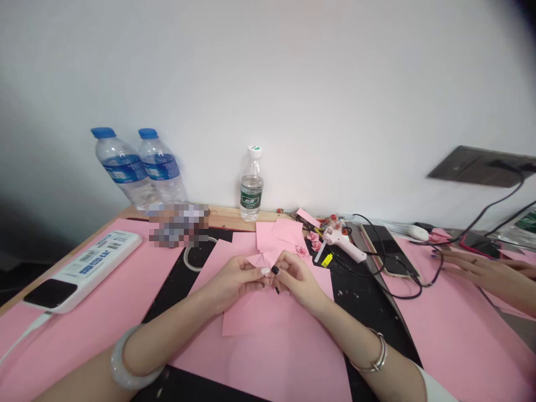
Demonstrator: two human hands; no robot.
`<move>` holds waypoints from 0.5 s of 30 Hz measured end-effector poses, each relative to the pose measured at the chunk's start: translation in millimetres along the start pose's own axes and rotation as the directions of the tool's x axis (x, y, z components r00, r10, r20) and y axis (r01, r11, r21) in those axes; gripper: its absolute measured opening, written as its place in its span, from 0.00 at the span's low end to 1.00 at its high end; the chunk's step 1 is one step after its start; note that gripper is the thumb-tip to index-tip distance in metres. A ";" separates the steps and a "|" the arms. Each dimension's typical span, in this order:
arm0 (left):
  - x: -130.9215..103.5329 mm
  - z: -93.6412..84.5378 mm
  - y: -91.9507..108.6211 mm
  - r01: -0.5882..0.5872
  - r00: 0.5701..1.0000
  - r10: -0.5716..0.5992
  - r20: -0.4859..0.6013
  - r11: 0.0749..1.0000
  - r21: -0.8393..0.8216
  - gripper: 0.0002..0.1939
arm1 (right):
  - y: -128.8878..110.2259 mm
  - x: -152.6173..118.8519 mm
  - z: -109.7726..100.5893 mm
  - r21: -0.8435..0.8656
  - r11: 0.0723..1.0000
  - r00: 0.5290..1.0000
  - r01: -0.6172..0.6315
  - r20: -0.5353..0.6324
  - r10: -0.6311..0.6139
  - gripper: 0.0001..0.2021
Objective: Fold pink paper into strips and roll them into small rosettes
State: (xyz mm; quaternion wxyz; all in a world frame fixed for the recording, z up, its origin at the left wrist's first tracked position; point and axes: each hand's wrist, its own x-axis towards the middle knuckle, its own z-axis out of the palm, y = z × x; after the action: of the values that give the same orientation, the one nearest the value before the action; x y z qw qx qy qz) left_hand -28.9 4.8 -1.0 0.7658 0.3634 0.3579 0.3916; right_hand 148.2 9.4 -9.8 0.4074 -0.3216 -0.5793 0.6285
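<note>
A large pink sheet (272,363) lies flat beneath the fingers and runs back toward the wearer, with a smaller sheet (237,321) on it just below them. A water bottle (250,198) stands well beyond the fingertips. The left hand (238,277) and the right hand (300,282) meet over the paper, each with thumb and fingers pinched narrow on the same folded paper. Beyond them and to the right lies a glue gun (344,245). Just past the fingertips are flat pink squares (288,230), apparently unworked.

The folded paper (270,257) sits between the two thumbs, its upper edge rising above them. It is plain pink, with pointed flaps spread to either side; the fingers hide its lower part. It looks part-worked, not yet curled like the three small paper roses (315,245) that lie apparently finished, beyond the right fingertips. How many folds remain I cannot tell.
</note>
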 end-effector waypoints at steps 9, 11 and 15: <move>1.5 -3.1 0.3 -0.036 0.999 0.034 0.038 0.998 0.054 0.12 | 0.8 0.3 -1.0 -0.022 1.000 1.000 0.014 0.009 -0.014 0.13; 2.2 -4.9 -0.3 -0.059 0.997 0.054 0.056 0.993 0.104 0.13 | 1.3 1.6 -2.7 -0.022 1.000 1.000 -0.003 0.028 0.003 0.13; 3.5 -8.1 -1.8 -0.078 0.995 0.066 0.075 0.982 0.173 0.15 | 3.0 2.1 -4.6 -0.037 0.999 0.999 0.008 0.044 -0.006 0.14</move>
State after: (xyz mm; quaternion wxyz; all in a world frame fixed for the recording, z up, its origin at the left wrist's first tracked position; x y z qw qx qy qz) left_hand -33.6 9.3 -7.3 0.7280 0.4554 0.3512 0.3732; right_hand 150.8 13.5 -13.2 0.3905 -0.3132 -0.6010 0.6231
